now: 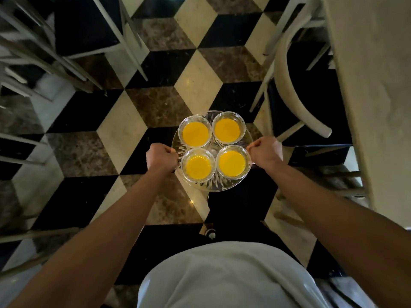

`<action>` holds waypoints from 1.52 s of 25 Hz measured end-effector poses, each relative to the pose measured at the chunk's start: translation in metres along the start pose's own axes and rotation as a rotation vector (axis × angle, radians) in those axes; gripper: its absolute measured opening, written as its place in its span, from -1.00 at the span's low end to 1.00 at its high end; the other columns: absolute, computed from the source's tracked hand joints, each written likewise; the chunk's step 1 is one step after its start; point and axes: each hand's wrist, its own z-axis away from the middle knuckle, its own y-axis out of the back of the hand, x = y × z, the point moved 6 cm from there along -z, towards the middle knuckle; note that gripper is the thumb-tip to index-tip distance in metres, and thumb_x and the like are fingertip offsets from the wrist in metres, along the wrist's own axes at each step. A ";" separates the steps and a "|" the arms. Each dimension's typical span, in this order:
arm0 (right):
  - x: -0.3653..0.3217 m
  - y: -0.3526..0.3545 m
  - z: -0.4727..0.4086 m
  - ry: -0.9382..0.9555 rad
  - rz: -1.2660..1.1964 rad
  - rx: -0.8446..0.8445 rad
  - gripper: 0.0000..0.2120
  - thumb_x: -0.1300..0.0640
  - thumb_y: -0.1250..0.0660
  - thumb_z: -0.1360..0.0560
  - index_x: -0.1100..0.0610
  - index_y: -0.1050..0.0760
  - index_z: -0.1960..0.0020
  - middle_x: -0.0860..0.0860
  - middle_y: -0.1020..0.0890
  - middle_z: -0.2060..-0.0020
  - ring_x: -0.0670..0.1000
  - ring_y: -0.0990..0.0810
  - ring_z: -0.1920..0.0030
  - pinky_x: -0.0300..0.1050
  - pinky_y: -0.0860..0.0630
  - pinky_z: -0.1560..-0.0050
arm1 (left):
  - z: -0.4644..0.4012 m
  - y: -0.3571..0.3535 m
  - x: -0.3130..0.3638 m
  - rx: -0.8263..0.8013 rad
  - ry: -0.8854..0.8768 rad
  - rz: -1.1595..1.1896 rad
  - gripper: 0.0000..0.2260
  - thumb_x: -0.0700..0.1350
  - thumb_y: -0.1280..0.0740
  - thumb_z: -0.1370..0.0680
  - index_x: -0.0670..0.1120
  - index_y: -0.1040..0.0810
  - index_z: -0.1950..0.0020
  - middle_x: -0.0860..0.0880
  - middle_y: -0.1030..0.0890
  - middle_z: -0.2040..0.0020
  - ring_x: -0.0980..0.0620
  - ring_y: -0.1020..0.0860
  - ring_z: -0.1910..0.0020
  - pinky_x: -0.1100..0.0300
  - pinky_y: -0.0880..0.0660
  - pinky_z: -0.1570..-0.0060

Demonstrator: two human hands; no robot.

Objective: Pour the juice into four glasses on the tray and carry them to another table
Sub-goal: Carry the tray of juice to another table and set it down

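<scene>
A round cut-glass tray [213,187] hangs in the air above the tiled floor, held level in front of me. My left hand [161,156] is closed on its left rim and my right hand [265,152] on its right rim. Several clear glasses filled with orange juice stand upright on it: far left [195,131], far right [228,127], near left [198,167] and near right [232,163]. They stand close together, nearly touching.
A pale table edge [373,96] runs down the right side with a curved-back chair [295,92] tucked beside it. More pale chairs [73,41] stand at upper left. A walkway of black, cream and brown floor tiles [198,85] lies ahead between them.
</scene>
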 end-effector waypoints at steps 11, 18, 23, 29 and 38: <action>-0.104 0.044 -0.136 0.056 0.026 -0.001 -0.90 0.19 -0.42 -0.48 0.14 -0.69 0.17 0.04 -0.70 0.29 0.00 -0.67 0.24 -0.16 -0.62 0.24 | -0.117 -0.003 0.129 0.040 0.044 0.020 -0.87 -0.21 -0.48 -0.48 -0.11 -0.68 0.28 -0.05 -0.67 0.33 0.03 -0.64 0.31 0.26 -0.42 0.41; -0.156 0.064 -0.217 0.012 -0.018 0.023 -0.90 0.14 -0.45 -0.51 0.13 -0.68 0.17 0.03 -0.70 0.30 0.02 -0.70 0.24 -0.08 -0.67 0.22 | -0.200 -0.008 0.210 0.001 -0.026 -0.029 -0.89 -0.26 -0.45 -0.49 -0.19 -0.67 0.25 -0.12 -0.69 0.26 -0.06 -0.69 0.23 -0.03 -0.71 0.10; -0.194 0.076 -0.271 -0.025 -0.030 0.051 -0.88 0.14 -0.45 -0.50 0.13 -0.68 0.19 0.01 -0.69 0.35 -0.07 -0.64 0.36 -0.24 -0.54 0.40 | -0.261 -0.011 0.270 -0.044 -0.056 -0.009 -0.89 -0.29 -0.46 -0.53 -0.15 -0.65 0.19 -0.14 -0.71 0.19 -0.10 -0.73 0.18 -0.06 -0.73 0.14; -0.245 0.087 -0.330 -0.093 -0.066 0.073 -0.84 0.21 -0.38 -0.45 0.18 -0.65 0.29 0.07 -0.70 0.37 0.03 -0.69 0.32 0.01 -0.71 0.21 | -0.333 -0.006 0.347 -0.134 -0.136 -0.074 -0.86 -0.32 -0.43 -0.54 -0.19 -0.67 0.22 -0.17 -0.71 0.24 -0.11 -0.73 0.18 -0.09 -0.73 0.07; -0.317 0.106 -0.425 -0.149 -0.097 0.112 -0.88 0.19 -0.42 -0.42 0.15 -0.70 0.26 0.06 -0.70 0.31 0.03 -0.68 0.24 -0.01 -0.69 0.16 | -0.437 -0.003 0.443 -0.147 -0.136 -0.028 -0.73 -0.30 -0.48 -0.53 -0.06 -0.61 0.33 -0.14 -0.70 0.24 -0.15 -0.73 0.16 -0.13 -0.72 0.06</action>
